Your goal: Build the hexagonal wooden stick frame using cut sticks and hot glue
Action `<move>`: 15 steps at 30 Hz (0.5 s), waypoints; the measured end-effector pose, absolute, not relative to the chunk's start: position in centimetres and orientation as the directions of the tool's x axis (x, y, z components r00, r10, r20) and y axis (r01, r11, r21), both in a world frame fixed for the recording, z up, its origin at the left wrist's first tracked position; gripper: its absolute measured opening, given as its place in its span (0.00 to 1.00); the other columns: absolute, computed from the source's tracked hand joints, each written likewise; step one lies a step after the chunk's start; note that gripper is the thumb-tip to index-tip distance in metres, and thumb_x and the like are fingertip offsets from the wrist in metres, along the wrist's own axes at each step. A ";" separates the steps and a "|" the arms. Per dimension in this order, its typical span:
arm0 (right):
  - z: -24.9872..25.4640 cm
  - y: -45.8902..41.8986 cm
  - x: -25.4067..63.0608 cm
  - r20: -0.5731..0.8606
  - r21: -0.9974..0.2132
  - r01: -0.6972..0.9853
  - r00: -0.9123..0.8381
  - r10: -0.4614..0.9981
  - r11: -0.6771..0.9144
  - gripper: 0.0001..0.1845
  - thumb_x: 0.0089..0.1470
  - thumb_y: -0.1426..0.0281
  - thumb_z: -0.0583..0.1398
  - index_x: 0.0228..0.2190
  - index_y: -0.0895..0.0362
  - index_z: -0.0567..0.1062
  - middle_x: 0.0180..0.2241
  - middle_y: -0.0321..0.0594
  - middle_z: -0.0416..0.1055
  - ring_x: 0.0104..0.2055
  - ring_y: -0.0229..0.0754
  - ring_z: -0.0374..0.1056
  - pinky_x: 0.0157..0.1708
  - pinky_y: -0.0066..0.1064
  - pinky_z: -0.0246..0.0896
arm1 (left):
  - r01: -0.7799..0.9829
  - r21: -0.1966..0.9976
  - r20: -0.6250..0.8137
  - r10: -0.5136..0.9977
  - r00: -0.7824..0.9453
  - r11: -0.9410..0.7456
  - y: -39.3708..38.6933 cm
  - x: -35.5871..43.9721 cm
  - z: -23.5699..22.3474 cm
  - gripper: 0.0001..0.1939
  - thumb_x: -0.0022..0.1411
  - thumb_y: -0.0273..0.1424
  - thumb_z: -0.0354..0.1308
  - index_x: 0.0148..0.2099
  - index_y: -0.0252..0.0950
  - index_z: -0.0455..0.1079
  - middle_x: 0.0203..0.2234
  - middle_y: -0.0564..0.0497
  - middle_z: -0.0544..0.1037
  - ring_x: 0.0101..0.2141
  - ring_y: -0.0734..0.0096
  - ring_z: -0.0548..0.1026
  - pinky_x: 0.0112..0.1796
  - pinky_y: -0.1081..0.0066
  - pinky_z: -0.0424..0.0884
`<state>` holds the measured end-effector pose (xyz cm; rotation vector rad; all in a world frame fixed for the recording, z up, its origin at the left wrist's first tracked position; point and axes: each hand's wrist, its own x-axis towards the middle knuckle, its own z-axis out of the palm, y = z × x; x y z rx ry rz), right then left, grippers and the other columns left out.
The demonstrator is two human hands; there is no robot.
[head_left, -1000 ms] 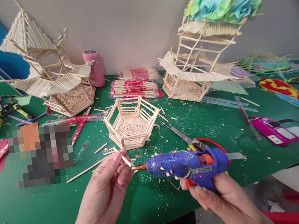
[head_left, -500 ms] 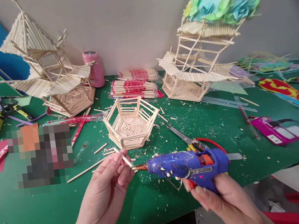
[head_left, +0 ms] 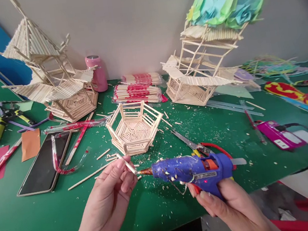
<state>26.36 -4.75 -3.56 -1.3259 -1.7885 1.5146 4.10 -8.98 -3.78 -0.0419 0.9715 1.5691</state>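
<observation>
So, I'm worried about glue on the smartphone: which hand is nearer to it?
Left. The left hand, pinching a short wooden stick, is right of the smartphone; the right hand, gripping the blue glue gun, is farther right.

Green table [head_left: 18,230] being viewed from one head-worn camera
The view is being taken from above the table's near side, facing forward and downward, toward the wall [head_left: 131,27]; the left hand [head_left: 111,187] and right hand [head_left: 229,204] are being framed close, low in view.

Pink bottle [head_left: 98,75] near wall [head_left: 131,27]; dark-screened phone [head_left: 43,166] beside orange paper [head_left: 30,144]; magenta box [head_left: 275,135] at right.
</observation>
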 end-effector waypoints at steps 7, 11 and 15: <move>-3.7 -4.8 26.2 -0.237 -0.929 0.362 -0.415 0.878 -0.079 0.19 0.53 0.54 0.56 0.33 0.56 0.74 0.22 0.38 0.63 0.22 0.36 0.56 0.21 0.28 0.57 | -0.818 0.569 -0.544 0.787 -0.290 0.091 -8.7 4.1 -4.3 0.11 0.45 0.29 0.68 0.32 0.27 0.75 0.14 0.58 0.63 0.16 0.87 0.58 0.23 0.81 0.65; -4.0 -4.7 26.0 -0.262 -0.948 0.292 -0.475 0.840 -0.131 0.18 0.55 0.54 0.55 0.35 0.57 0.72 0.23 0.37 0.63 0.22 0.35 0.55 0.23 0.29 0.55 | -0.798 0.596 -0.548 0.769 -0.329 0.083 -8.7 4.3 -4.5 0.14 0.41 0.30 0.70 0.31 0.26 0.76 0.16 0.56 0.65 0.18 0.86 0.59 0.21 0.83 0.63; -4.6 -3.8 26.6 -0.248 -0.968 0.125 -0.617 0.747 -0.219 0.18 0.57 0.55 0.53 0.37 0.57 0.70 0.19 0.32 0.60 0.20 0.32 0.53 0.23 0.28 0.54 | -0.776 0.625 -0.525 0.782 -0.337 0.084 -8.6 4.4 -4.6 0.14 0.42 0.31 0.69 0.31 0.27 0.76 0.15 0.56 0.64 0.18 0.86 0.60 0.22 0.84 0.64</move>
